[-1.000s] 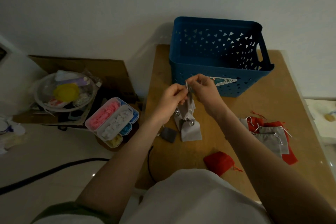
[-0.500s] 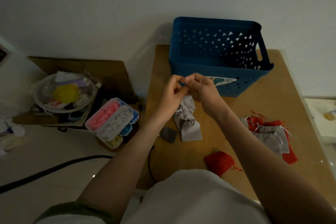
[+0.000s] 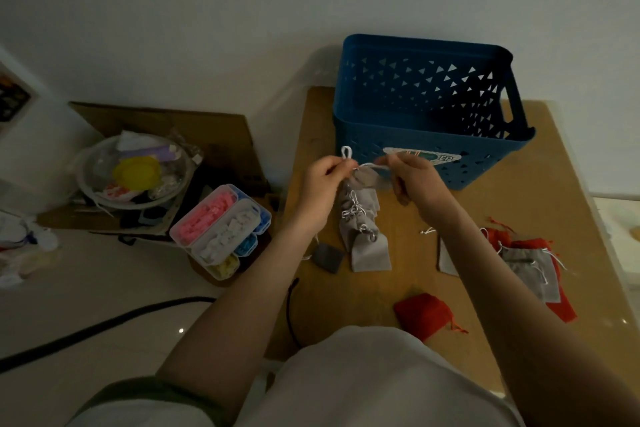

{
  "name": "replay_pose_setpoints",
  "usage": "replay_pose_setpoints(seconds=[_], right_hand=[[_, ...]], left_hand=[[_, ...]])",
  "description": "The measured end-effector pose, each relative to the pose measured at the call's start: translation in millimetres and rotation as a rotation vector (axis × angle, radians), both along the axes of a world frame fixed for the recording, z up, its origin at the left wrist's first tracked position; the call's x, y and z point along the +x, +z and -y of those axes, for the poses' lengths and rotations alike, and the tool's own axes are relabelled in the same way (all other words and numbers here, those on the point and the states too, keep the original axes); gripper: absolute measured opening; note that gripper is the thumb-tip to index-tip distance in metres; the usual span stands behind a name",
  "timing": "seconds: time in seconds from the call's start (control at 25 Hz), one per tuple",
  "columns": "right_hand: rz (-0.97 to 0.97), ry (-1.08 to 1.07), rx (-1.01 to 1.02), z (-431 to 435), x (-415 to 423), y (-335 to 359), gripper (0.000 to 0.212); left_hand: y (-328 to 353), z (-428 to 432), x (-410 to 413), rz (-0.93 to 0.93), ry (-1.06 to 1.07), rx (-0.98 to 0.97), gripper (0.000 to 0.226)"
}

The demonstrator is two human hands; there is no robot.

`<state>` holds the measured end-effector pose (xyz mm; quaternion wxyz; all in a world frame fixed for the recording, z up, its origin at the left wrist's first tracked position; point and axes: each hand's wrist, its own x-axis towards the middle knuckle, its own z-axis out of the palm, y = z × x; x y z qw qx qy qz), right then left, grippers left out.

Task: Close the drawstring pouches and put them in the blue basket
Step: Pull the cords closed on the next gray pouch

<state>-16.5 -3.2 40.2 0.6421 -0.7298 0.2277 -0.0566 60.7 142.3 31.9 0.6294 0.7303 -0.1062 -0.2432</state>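
In front of the basket (image 3: 363,135), the left hand (image 3: 323,184) and right hand (image 3: 417,184) each pinch the white cord (image 3: 372,166) of a grey pouch (image 3: 367,180), held above the table (image 3: 519,191). More grey pouches (image 3: 369,246) lie below it. A red pouch (image 3: 422,315) lies farther from the basket, and a mixed pile (image 3: 530,263) sits at the basket's right front.

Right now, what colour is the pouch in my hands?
The pouch is grey, clearest in the head view.
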Motion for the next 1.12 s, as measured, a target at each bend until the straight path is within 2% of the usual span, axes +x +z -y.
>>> replay_pose_setpoints(seconds=[0.12, 0.2, 0.28, 0.36, 0.52, 0.56, 0.64, 0.8, 0.88, 1.12], right_hand=[[-0.128, 0.095, -0.231, 4.5, -5.9, -8.7, 0.034], [-0.175, 0.13, -0.329, 3.7, -5.1, -10.0, 0.036], [-0.172, 0.125, -0.3, 2.6, -4.6, -8.1, 0.037], [-0.133, 0.082, -0.136, 2.9, -4.4, -4.5, 0.039], [-0.06, 0.011, 0.166, 4.8, -2.1, -2.5, 0.035], [-0.05, 0.008, 0.201, 5.6, -1.6, -3.2, 0.033], [-0.072, 0.039, 0.235, 8.2, -2.0, -4.3, 0.028], [-0.116, 0.082, 0.311, 10.5, -2.8, -4.5, 0.023], [-0.104, 0.083, 0.304, 7.2, -0.6, -6.1, 0.021], [-0.028, 0.21, 0.141, -8.1, -1.3, -13.3, 0.017]], left_hand=[[5.0, 1.3, 0.6, -0.205, 0.062, -0.102, 0.013], [9.8, 3.5, -1.2, -0.2, 0.039, -0.163, 0.014], [11.6, 3.1, -2.0, -0.124, 0.015, -0.172, 0.015], [8.9, 0.4, 1.3, 0.077, -0.029, -0.04, 0.016], [2.9, 3.5, 9.2, 0.62, -0.03, 0.174, 0.011], [3.2, 5.0, 10.8, 0.717, -0.033, 0.205, 0.013], [2.1, 6.8, 13.3, 0.792, -0.054, 0.28, 0.017], [-1.5, 7.3, 9.4, 0.698, -0.099, 0.627, 0.019], [-2.3, 9.1, 4.6, 0.658, -0.163, 0.726, 0.02], [5.5, 13.9, -5.7, 0.362, -0.23, 0.6, 0.022]])
